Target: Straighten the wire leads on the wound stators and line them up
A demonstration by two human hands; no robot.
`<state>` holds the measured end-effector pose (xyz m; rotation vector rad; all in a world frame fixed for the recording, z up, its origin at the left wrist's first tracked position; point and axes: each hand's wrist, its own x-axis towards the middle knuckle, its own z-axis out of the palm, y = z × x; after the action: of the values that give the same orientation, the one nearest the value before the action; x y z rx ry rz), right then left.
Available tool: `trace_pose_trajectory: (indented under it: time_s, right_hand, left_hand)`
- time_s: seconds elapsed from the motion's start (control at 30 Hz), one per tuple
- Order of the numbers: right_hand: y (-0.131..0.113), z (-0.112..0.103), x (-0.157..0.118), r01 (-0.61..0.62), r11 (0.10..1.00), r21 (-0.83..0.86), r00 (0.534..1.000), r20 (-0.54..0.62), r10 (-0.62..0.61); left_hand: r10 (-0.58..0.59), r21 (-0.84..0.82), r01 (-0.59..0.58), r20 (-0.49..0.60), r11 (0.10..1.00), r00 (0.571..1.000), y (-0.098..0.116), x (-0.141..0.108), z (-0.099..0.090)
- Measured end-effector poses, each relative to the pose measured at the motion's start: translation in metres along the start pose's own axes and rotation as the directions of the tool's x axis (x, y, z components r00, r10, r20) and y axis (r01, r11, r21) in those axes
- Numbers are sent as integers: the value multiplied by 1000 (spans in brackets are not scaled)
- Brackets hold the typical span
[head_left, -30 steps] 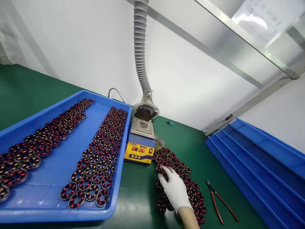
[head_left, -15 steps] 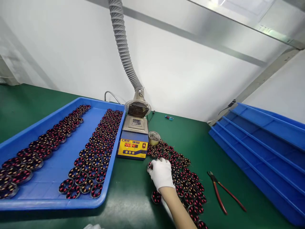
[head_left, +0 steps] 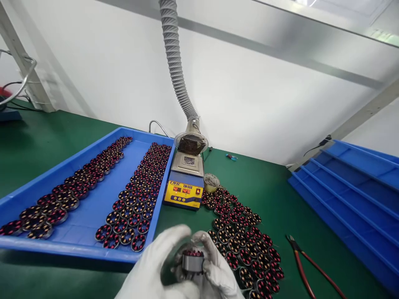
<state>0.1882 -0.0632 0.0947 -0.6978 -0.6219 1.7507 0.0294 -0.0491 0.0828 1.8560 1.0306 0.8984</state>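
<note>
Low in the head view, a motor stator (head_left: 193,263) with a grey metal ring and red windings on top is held up off the bench between my hands. My right hand (head_left: 220,268), in a white glove with darkened fingertips, pinches it from the right. My left hand (head_left: 156,265), also white-gloved, curls around its left side with thumb above and fingers below; some of its fingers are hidden. Just beyond my right hand lies a spread of similar stators (head_left: 246,245) on the green bench, with red or yellowish winding ends.
A blue tray (head_left: 102,199) with stators in two bands stands left. Behind my hands is a yellow-fronted solder pot (head_left: 183,193) under an exhaust hose (head_left: 176,58), beside a small round container (head_left: 211,182). Red-handled cutters (head_left: 301,257) and stacked blue trays (head_left: 349,207) are right.
My right hand has come back from the stator pile toward me with a stator. My left hand has risen from the bottom edge to meet it. The view has swung slightly left.
</note>
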Motion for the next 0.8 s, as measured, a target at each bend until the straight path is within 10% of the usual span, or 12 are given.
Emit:
trace_pose_trajectory:
  time_s: [0.13,0.33,0.53,0.8]
  right_hand:
    - [6,3,3,35,994,-104,999,-18,-37]
    - [-8,4,5,238,849,-471,962,-3,-272]
    - [-6,13,2,141,975,-174,979,-123,-164]
    - [20,24,9,146,975,-169,975,-142,-170]
  left_hand:
    - [129,-57,-133,-70,989,989,11,15,-4]
    - [487,259,-445,-132,857,863,16,20,-17]
    - [662,357,-587,-134,726,737,18,22,-22]
    - [582,475,-445,-191,759,790,10,17,-23]
